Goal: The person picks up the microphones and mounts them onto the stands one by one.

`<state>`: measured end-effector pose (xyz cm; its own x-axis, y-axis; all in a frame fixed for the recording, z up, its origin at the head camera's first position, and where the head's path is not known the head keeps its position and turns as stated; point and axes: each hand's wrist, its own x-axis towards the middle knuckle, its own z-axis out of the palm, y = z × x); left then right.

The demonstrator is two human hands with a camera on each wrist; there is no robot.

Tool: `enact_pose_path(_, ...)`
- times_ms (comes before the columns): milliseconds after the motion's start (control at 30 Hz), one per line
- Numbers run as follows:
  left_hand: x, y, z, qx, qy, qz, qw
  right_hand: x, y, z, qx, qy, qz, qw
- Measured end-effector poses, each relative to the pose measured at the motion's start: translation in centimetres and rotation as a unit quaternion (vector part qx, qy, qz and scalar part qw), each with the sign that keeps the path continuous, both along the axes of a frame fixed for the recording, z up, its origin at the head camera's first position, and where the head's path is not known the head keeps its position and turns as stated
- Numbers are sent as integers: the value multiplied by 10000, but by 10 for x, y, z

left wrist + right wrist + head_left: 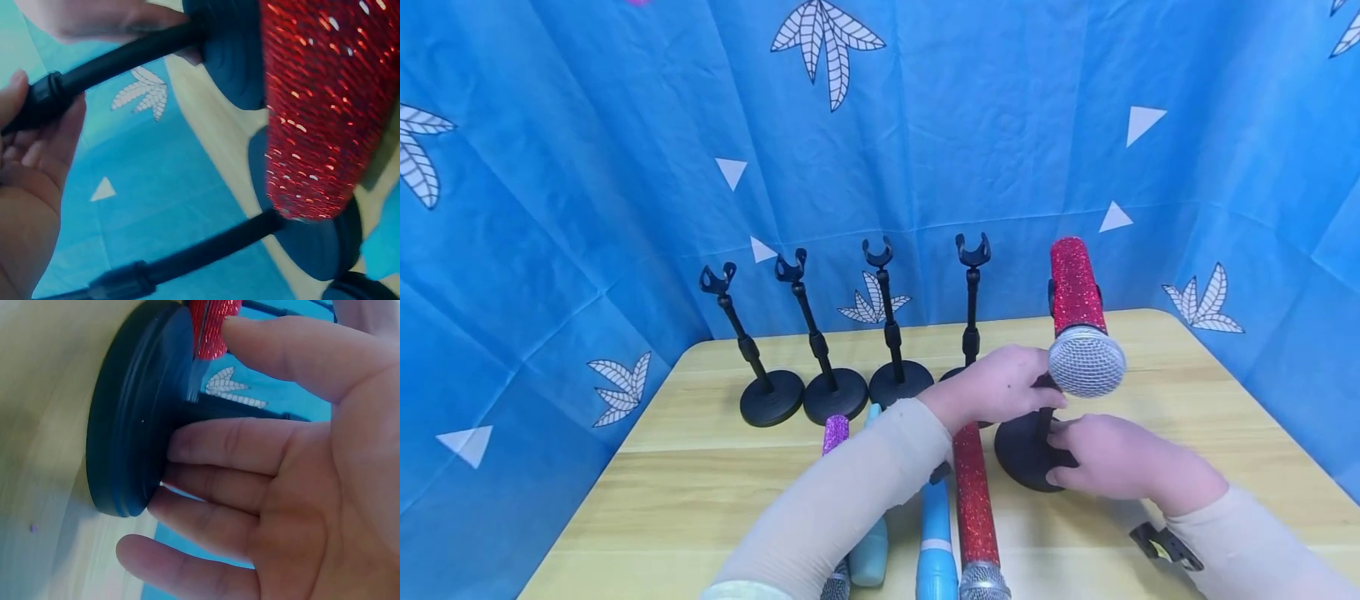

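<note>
A red glittery microphone (1078, 292) with a silver mesh head sits in the clip of the rightmost black microphone stand (1022, 450), its head toward me. My left hand (1003, 383) grips that stand's pole below the clip; in the left wrist view, thumb and fingers wrap the pole's collar (47, 97). Low down, my right hand (1108, 462) reaches to the round base. In the right wrist view its fairly straight fingers (231, 444) touch the base (134, 419) beside the pole, with the thumb apart. A second red glittery microphone (976, 500) lies on the table just left of this stand.
Several black stands with vacant clips, among them the leftmost one (771, 398), line the back of the wooden table (700, 492). A blue microphone (936, 533), a teal one (870, 554) and a purple one (836, 432) lie partly under my left arm. Behind hangs a blue curtain (962, 125).
</note>
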<state>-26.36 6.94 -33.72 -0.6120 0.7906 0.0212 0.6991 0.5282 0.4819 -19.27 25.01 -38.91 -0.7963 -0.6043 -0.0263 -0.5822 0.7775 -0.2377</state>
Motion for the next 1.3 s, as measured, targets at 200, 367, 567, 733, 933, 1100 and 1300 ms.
enact_pose_path(200, -3, -7, -1, -97, -404, -158, 9990, 3, -5, -3, 85, 156, -42, 9998)
enact_pose_path(367, 0, -7, 0, -291, 213, -14, 9993, 3, -5, -2, 87, 261, 15, 9996)
enact_pose_path(567, 4, -1, -5, -232, 617, 601, 9960, 1, -6, -1, 93, 277, -32, 9996)
enact_pose_path(733, 6, -5, -5, 57, 319, 710, 9969, 0, -8, -1, 104, 411, 81, 9991)
enact_pose_path(933, 10, -8, -4, 85, 176, 670, 9976, 5, -5, -3, 156, 628, -73, 9979)
enact_pose_path(1100, 12, -8, -5, 259, -17, 767, 9967, 5, -3, -4, 95, 691, -123, 9975)
enact_pose_path(1300, 15, -9, -3, 700, -402, 863, 9930, 4, -1, -4, 52, 642, -138, 9978)
